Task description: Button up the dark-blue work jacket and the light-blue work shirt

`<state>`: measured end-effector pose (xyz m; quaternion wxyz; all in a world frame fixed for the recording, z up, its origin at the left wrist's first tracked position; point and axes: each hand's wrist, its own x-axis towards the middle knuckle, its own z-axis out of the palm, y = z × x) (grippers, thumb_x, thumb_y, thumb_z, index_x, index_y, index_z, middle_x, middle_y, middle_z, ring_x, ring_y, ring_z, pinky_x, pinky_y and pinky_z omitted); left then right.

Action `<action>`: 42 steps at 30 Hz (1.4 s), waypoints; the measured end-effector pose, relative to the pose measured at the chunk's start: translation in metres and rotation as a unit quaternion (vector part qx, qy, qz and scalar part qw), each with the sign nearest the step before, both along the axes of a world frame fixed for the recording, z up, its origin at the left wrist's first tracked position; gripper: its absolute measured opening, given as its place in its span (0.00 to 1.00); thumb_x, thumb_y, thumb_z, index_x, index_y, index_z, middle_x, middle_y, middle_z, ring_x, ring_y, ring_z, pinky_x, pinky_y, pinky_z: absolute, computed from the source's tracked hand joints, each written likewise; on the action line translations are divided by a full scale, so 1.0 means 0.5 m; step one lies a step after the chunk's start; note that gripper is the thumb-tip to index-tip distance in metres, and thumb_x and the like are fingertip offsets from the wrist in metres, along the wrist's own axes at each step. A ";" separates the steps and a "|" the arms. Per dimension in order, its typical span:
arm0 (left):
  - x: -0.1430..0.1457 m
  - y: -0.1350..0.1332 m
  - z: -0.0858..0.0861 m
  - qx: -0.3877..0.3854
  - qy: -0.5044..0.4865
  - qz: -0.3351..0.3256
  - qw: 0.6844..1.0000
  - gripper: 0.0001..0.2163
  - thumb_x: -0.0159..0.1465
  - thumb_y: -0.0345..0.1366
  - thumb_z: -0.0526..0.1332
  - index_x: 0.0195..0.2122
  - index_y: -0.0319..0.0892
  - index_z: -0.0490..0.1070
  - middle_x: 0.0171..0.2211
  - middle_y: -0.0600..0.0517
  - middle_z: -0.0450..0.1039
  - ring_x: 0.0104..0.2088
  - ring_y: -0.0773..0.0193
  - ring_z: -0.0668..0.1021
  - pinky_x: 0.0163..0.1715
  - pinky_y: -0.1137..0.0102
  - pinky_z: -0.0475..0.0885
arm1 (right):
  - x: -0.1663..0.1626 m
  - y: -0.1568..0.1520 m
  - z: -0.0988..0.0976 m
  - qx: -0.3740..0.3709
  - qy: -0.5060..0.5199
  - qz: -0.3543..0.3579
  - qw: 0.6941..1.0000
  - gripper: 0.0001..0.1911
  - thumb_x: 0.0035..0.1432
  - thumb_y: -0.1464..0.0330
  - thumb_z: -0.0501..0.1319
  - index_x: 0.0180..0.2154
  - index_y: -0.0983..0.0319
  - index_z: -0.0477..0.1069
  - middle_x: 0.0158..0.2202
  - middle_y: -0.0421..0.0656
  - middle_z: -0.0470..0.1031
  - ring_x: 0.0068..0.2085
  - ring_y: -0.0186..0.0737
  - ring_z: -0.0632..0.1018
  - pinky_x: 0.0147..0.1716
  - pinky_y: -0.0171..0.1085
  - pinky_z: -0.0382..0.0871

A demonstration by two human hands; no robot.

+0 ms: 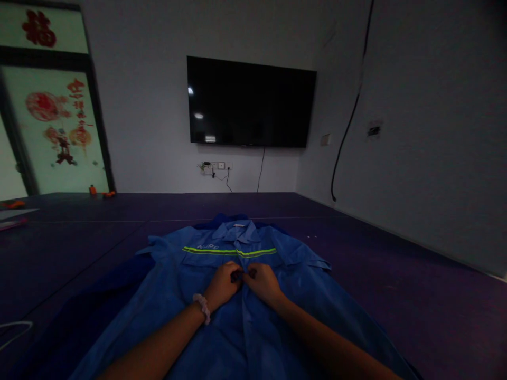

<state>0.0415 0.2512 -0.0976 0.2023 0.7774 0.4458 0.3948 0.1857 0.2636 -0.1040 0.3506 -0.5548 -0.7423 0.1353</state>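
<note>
A blue work shirt point(206, 327) with a collar and a yellow-green reflective stripe across the chest lies spread out in front of me, collar pointing away. My left hand point(225, 282), a pale scrunchie point(202, 309) round its wrist, pinches the front placket just below the stripe. Right beside it, my right hand point(261, 282) grips the placket's other side with curled fingers. The fingertips of both hands nearly meet at the shirt's centre line. Any button between them is too dark and small to make out. Darker blue cloth point(99, 295) shows beneath the shirt.
The shirt rests on a wide dark purple surface point(396, 285). On the far wall hangs a television point(253, 103), with sockets and cables point(221, 165) below. A black cable point(350, 129) dangles at right. Small orange objects point(92, 189) sit near the glass door point(55, 126); a white cord point(16, 324) lies at left.
</note>
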 end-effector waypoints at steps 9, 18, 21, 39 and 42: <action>0.005 -0.011 -0.003 0.036 0.045 0.032 0.998 0.06 0.50 0.23 0.54 0.22 0.39 0.65 0.25 0.53 0.65 0.27 0.66 0.69 0.26 0.73 0.61 | 0.002 0.008 -0.002 -0.012 0.040 0.022 0.999 0.09 0.49 0.66 0.57 0.21 0.63 0.70 0.20 0.40 0.72 0.24 0.34 0.72 0.23 0.30 0.56; 0.001 -0.004 0.004 0.035 0.006 0.050 0.998 0.07 0.53 0.24 0.52 0.21 0.40 0.65 0.22 0.54 0.64 0.25 0.67 0.68 0.27 0.73 0.61 | 0.002 0.009 -0.003 -0.024 0.094 0.057 0.994 0.12 0.52 0.63 0.55 0.28 0.62 0.73 0.25 0.41 0.75 0.28 0.37 0.74 0.26 0.31 0.61; -0.001 -0.003 0.007 0.034 -0.019 0.063 0.997 0.07 0.53 0.25 0.52 0.21 0.40 0.66 0.22 0.54 0.65 0.25 0.67 0.69 0.27 0.73 0.62 | 0.003 0.007 0.001 -0.024 0.103 0.076 0.991 0.12 0.54 0.67 0.51 0.29 0.62 0.73 0.26 0.41 0.75 0.29 0.37 0.75 0.28 0.31 0.62; -0.008 -0.005 0.011 -0.042 -0.095 0.052 0.993 0.08 0.49 0.27 0.54 0.26 0.37 0.72 0.26 0.50 0.74 0.28 0.64 0.75 0.31 0.72 0.68 | 0.005 0.012 -0.001 -0.022 0.097 0.101 0.990 0.09 0.51 0.70 0.56 0.31 0.61 0.75 0.30 0.42 0.77 0.32 0.39 0.76 0.32 0.33 0.65; -0.009 -0.003 0.011 -0.046 -0.094 0.049 0.993 0.07 0.49 0.27 0.54 0.26 0.38 0.72 0.25 0.51 0.73 0.27 0.65 0.74 0.30 0.72 0.68 | 0.004 0.014 -0.003 -0.014 0.097 0.106 0.990 0.09 0.53 0.70 0.55 0.31 0.62 0.75 0.29 0.42 0.77 0.32 0.38 0.76 0.32 0.33 0.65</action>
